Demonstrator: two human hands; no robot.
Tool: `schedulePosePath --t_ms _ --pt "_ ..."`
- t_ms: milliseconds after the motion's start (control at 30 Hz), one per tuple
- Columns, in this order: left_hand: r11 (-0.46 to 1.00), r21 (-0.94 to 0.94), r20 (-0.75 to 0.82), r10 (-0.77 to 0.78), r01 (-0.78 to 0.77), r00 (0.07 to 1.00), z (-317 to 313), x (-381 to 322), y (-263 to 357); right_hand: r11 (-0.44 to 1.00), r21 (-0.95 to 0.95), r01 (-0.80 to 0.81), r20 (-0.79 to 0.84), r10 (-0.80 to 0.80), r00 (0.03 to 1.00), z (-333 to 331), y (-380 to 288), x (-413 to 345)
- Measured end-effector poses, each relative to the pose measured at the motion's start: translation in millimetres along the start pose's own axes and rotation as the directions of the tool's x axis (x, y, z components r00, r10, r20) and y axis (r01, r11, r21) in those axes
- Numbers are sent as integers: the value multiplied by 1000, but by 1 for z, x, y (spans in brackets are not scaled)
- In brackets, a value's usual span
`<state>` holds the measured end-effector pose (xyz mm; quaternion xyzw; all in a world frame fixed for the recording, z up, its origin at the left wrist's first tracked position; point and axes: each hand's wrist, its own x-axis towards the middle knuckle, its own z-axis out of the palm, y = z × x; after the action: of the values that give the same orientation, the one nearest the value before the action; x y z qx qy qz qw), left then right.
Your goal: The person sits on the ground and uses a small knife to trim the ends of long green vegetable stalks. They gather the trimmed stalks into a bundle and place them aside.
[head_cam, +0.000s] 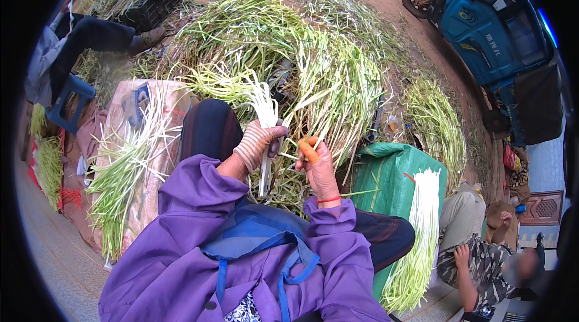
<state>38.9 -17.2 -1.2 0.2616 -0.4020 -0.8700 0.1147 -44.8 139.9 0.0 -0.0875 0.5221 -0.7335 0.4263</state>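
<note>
My left hand (260, 141), in a striped wrap or partial glove, is closed around a bundle of pale leafy stalks (263, 104), white stems with yellow-green leaves. Just right of it is my right hand (316, 159), with orange coverings on its fingers; thin stalks run between the two hands, and its grip on them is unclear. A large heap of green and yellow stalks (334, 82) lies beyond my hands. More loose stalks (122, 186) rest on a pale woven sack at left. A neat white-stemmed bundle (418, 231) lies on a green woven sheet (384, 177) at right.
At upper left, a person in dark trousers (95, 34) sits near a blue plastic stool (70, 100) and a black crate (151, 5). Another person in camouflage clothing (479, 258) sits at lower right. A blue three-wheeled vehicle (488, 37) stands at upper right.
</note>
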Motion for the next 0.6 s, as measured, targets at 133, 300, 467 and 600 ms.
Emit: schedulePosePath --t_ms 133,300,467,600 --pt "999 -44 16 -14 14 1000 -1 1 1 945 -327 -8 60 29 998 -4 2 -22" --pt "988 -152 -36 -25 19 999 -3 3 7 781 -623 29 111 51 993 -14 17 -54" --pt "996 -79 -65 28 -34 997 -6 1 14 344 -900 268 221 -172 960 -41 35 -70" --pt "992 -92 -69 77 -83 995 -8 -2 25 95 -986 136 129 -75 989 -75 50 -74"
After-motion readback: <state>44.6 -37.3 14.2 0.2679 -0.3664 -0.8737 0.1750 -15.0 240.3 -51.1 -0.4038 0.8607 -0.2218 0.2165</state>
